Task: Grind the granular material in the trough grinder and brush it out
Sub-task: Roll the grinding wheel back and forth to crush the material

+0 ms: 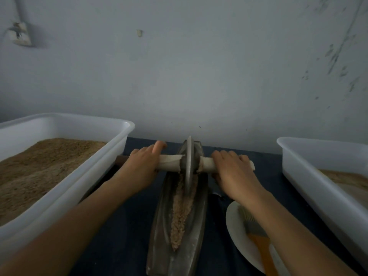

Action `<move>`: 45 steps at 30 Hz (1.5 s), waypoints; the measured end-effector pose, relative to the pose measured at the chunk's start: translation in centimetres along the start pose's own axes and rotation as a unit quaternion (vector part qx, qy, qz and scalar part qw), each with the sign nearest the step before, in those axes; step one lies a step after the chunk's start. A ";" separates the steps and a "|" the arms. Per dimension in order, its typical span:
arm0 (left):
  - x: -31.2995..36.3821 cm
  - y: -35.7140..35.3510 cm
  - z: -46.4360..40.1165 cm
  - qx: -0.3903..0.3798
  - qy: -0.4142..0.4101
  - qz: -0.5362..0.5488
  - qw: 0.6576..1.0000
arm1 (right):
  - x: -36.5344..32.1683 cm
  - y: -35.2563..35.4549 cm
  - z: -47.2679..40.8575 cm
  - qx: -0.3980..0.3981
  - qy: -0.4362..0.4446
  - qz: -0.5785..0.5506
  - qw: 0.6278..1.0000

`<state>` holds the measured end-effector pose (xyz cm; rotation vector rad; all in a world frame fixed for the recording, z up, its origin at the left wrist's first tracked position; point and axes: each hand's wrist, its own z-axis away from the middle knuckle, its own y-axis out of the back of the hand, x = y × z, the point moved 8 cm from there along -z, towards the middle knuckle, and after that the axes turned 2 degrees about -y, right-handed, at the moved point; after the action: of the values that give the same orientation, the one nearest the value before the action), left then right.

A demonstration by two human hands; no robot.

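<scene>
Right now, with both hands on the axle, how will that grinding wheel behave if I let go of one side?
The grinding wheel is a thin metal-looking disc on edge in the narrow trough, so it would probably tip sideways. It looks heavy for its size. With only the left hand or right hand holding the axle, it may also roll along the groove.

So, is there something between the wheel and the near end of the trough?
Only the granular material itself lies in the trough ahead of the wheel. Nothing else visible blocks the path. Both hands hold the axle.
</scene>
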<state>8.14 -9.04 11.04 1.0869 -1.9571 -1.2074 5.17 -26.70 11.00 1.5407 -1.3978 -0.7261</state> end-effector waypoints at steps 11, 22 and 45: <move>1.0 0.4 2.0 -0.234 -0.051 -0.012 0.971 | -1.2 0.4 1.7 -0.244 0.054 -0.077 0.965; 1.8 1.0 3.3 -0.323 -0.057 0.020 0.945 | -2.2 1.7 3.4 -0.350 0.085 -0.116 0.926; 1.6 1.0 2.8 -0.270 -0.059 0.028 0.961 | -2.1 1.4 3.0 -0.326 0.079 -0.107 0.936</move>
<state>4.75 -8.92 10.87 0.6826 -1.5766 -1.6733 1.54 -25.29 10.65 1.1857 -0.7563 -1.0467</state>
